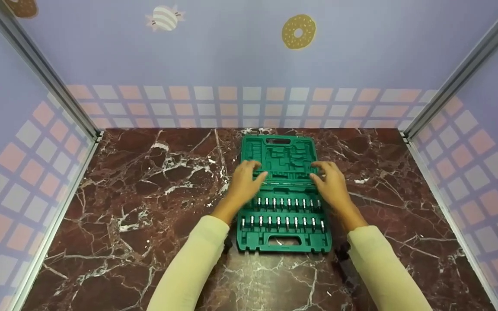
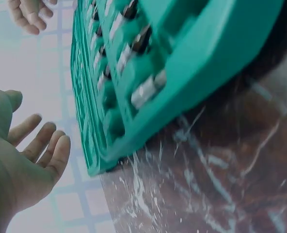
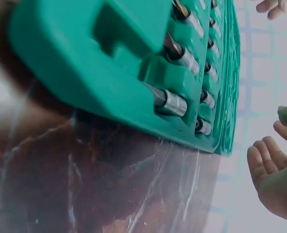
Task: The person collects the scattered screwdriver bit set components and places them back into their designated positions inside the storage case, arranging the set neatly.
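A green plastic tool case (image 1: 283, 248) lies open and flat on the dark red marble tabletop, its lid (image 1: 249, 144) folded to the far side. Two rows of silver bit sockets (image 1: 278, 222) sit in the near half, with dark tips visible in the left wrist view. Over the left side near the hinge hovers my left hand (image 1: 245, 182), fingers loosely bent and holding nothing. My right hand (image 1: 332, 183) mirrors it on the right side, also holding nothing. Both wrist views show the left palm (image 2: 22, 165) and right palm (image 3: 279, 187) apart from the case.
Marble tabletop (image 1: 145, 207) extends on both sides of the case. A patterned lilac wall (image 1: 231, 60) stands behind it, with panels on the left and right joined by grey metal posts (image 1: 456, 65). The lid's moulded recesses hold no visible tools.
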`<action>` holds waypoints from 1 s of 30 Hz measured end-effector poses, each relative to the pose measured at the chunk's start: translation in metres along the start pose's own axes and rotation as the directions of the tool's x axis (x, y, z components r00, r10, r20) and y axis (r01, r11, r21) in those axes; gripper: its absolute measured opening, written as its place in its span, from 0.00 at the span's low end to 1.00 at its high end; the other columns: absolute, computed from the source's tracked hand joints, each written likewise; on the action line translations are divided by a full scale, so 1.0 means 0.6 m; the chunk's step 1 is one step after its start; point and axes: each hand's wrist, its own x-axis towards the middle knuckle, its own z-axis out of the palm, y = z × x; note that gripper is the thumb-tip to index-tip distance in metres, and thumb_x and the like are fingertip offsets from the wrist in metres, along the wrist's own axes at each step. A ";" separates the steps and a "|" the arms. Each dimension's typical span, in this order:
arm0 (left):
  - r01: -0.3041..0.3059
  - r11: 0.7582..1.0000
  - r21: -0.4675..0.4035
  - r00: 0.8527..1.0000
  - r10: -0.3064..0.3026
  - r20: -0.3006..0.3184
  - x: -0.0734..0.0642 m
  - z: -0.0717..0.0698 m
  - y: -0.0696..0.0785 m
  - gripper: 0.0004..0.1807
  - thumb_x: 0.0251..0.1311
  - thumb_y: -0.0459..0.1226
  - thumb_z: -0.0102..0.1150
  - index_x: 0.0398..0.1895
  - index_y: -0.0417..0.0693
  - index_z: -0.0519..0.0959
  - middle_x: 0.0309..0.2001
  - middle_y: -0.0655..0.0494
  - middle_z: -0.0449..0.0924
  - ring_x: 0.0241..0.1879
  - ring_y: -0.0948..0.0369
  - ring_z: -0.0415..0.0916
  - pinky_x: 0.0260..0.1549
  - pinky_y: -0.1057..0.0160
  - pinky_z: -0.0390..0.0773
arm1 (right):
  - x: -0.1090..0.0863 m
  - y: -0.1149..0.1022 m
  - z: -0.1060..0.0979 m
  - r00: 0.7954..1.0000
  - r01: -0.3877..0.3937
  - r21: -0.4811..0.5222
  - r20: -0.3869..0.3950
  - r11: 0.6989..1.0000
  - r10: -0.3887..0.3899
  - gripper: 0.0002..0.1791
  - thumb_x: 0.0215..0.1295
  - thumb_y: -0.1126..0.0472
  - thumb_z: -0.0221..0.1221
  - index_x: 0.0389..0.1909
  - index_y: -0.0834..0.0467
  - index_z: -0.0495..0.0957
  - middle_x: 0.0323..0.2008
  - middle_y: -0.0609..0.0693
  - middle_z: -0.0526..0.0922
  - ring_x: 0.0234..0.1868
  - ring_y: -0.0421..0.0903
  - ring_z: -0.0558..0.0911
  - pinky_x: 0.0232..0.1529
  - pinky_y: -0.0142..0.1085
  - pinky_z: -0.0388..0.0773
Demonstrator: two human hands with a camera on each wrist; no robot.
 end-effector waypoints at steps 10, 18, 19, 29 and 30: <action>0.206 0.979 0.001 0.974 -0.205 -0.091 0.049 -0.030 -0.056 0.32 0.73 0.45 0.60 0.72 0.34 0.69 0.64 0.34 0.75 0.66 0.40 0.73 0.65 0.43 0.74 | 0.052 0.041 -0.003 0.956 -0.256 -0.087 0.127 0.963 0.266 0.36 0.74 0.56 0.61 0.75 0.69 0.61 0.69 0.74 0.68 0.70 0.69 0.69 0.72 0.61 0.64; 0.313 0.949 -0.034 0.949 -0.314 -0.026 0.056 -0.018 -0.081 0.24 0.74 0.40 0.59 0.64 0.30 0.77 0.49 0.37 0.85 0.50 0.46 0.82 0.56 0.46 0.81 | 0.064 0.041 0.007 0.903 -0.367 -0.135 0.187 0.920 0.388 0.28 0.78 0.60 0.54 0.71 0.72 0.66 0.66 0.73 0.73 0.69 0.67 0.71 0.70 0.58 0.69; 0.315 0.948 -0.039 0.948 -0.316 -0.026 0.056 -0.015 -0.083 0.22 0.74 0.39 0.59 0.62 0.31 0.78 0.49 0.37 0.85 0.50 0.47 0.83 0.56 0.46 0.81 | 0.063 0.042 0.008 0.897 -0.378 -0.131 0.194 0.916 0.398 0.27 0.78 0.60 0.53 0.71 0.72 0.67 0.66 0.72 0.73 0.69 0.67 0.72 0.70 0.58 0.70; 0.330 0.943 -0.052 0.942 -0.332 -0.056 0.060 -0.006 -0.084 0.20 0.72 0.37 0.61 0.62 0.37 0.80 0.54 0.40 0.85 0.57 0.46 0.82 0.57 0.47 0.81 | 0.057 0.045 0.013 0.897 -0.407 -0.044 0.166 0.912 0.409 0.22 0.77 0.65 0.53 0.67 0.70 0.71 0.63 0.70 0.76 0.66 0.64 0.75 0.66 0.56 0.73; 0.335 0.940 -0.061 0.940 -0.338 -0.050 0.060 -0.006 -0.084 0.21 0.72 0.37 0.61 0.64 0.37 0.79 0.55 0.40 0.84 0.58 0.46 0.81 0.57 0.47 0.81 | 0.056 0.045 0.014 0.900 -0.404 -0.041 0.162 0.914 0.405 0.22 0.77 0.65 0.53 0.67 0.71 0.71 0.63 0.71 0.77 0.65 0.64 0.75 0.66 0.56 0.73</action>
